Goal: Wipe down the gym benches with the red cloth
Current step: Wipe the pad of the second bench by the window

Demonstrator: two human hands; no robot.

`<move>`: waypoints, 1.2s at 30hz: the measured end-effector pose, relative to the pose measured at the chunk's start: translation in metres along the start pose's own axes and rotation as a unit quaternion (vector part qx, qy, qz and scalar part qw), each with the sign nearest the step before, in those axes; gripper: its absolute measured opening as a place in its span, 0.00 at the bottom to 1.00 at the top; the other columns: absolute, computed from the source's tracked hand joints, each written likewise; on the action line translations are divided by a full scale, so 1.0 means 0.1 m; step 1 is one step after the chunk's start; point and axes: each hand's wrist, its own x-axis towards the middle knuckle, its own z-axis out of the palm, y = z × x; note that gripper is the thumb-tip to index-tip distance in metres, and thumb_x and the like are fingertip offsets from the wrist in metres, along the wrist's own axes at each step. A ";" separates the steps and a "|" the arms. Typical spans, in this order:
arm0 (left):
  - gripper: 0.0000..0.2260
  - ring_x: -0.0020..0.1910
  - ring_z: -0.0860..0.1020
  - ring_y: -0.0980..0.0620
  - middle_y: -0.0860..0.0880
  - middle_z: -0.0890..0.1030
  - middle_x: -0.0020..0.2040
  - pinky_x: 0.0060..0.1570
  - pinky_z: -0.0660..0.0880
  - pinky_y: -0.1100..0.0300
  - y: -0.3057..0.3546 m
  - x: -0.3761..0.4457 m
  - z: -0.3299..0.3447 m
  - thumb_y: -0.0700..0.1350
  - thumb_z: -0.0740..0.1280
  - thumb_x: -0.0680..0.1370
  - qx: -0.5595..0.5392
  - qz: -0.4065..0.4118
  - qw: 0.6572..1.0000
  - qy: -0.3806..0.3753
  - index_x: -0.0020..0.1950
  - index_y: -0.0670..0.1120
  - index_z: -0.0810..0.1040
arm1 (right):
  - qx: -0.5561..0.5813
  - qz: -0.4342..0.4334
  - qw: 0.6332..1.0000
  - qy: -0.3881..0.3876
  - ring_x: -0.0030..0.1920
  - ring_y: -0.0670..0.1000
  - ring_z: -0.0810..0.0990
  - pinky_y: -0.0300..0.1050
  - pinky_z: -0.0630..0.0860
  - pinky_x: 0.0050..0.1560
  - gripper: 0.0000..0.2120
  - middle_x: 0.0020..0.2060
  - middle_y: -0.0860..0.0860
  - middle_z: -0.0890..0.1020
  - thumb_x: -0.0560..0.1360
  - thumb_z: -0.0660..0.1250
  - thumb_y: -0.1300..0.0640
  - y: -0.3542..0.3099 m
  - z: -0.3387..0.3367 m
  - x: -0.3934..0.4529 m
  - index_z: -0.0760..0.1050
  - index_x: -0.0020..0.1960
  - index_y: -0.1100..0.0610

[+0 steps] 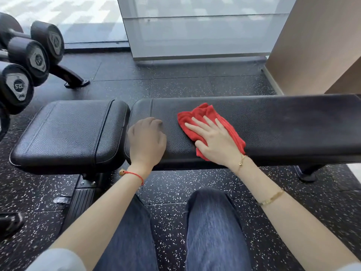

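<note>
The cloth lies on the desk under the right grip; the left grip rests beside it, leftward. Dumbbells stand far left, behind.

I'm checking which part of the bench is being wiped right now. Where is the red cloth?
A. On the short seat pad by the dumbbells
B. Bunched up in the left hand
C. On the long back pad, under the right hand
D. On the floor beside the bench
C: the red cloth lies flat on the long back pad with the right hand spread over it; the left hand rests bare on the same pad.
</note>
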 end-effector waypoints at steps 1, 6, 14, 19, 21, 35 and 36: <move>0.15 0.65 0.73 0.47 0.50 0.78 0.63 0.68 0.64 0.47 0.00 0.00 0.00 0.47 0.64 0.76 -0.003 0.000 1.000 0.001 0.62 0.49 0.78 | 0.004 0.002 1.000 0.002 0.79 0.51 0.53 0.53 0.44 0.78 0.29 0.77 0.41 0.59 0.76 0.58 0.51 0.07 -0.02 -0.10 0.60 0.76 0.39; 0.15 0.65 0.73 0.47 0.49 0.78 0.62 0.67 0.64 0.47 0.00 0.00 0.01 0.48 0.63 0.76 0.000 0.002 1.000 0.008 0.62 0.49 0.78 | 0.001 0.088 0.996 0.021 0.78 0.52 0.55 0.53 0.46 0.78 0.27 0.77 0.42 0.61 0.77 0.60 0.50 0.63 -0.18 -0.19 0.61 0.75 0.40; 0.14 0.65 0.73 0.47 0.50 0.78 0.62 0.68 0.64 0.48 0.06 -0.01 0.00 0.46 0.64 0.76 0.017 -0.006 1.000 0.005 0.61 0.49 0.78 | -0.011 0.142 0.990 0.010 0.79 0.55 0.52 0.57 0.43 0.78 0.26 0.78 0.44 0.57 0.79 0.55 0.50 0.61 -0.17 0.48 0.58 0.77 0.42; 0.14 0.65 0.74 0.46 0.49 0.79 0.63 0.68 0.64 0.48 0.06 -0.02 -0.01 0.45 0.65 0.76 0.007 -0.009 1.000 0.000 0.62 0.48 0.78 | 0.002 0.033 0.999 -0.010 0.79 0.53 0.51 0.55 0.42 0.78 0.28 0.78 0.42 0.57 0.78 0.57 0.50 0.28 -0.07 0.23 0.58 0.77 0.41; 0.15 0.65 0.74 0.46 0.49 0.79 0.63 0.68 0.64 0.47 0.06 -0.02 -0.01 0.45 0.64 0.76 0.007 -0.004 1.000 -0.002 0.62 0.48 0.78 | 0.005 0.026 1.000 0.000 0.79 0.52 0.52 0.53 0.42 0.78 0.28 0.78 0.42 0.58 0.77 0.58 0.50 0.38 -0.09 0.00 0.59 0.76 0.40; 0.16 0.65 0.74 0.44 0.47 0.78 0.64 0.69 0.64 0.46 0.10 -0.03 -0.03 0.44 0.62 0.76 0.020 -0.003 1.000 -0.009 0.63 0.46 0.78 | -0.015 0.232 0.972 0.025 0.78 0.57 0.52 0.58 0.43 0.77 0.27 0.79 0.45 0.56 0.79 0.54 0.49 1.11 -0.32 0.39 0.57 0.77 0.42; 0.16 0.64 0.74 0.43 0.47 0.78 0.63 0.69 0.65 0.45 0.11 -0.03 -0.04 0.44 0.61 0.76 0.020 -0.001 1.000 -0.009 0.62 0.46 0.78 | -0.012 0.212 0.977 0.017 0.79 0.57 0.52 0.58 0.42 0.77 0.27 0.79 0.45 0.56 0.79 0.53 0.49 1.01 -0.30 0.45 0.57 0.77 0.42</move>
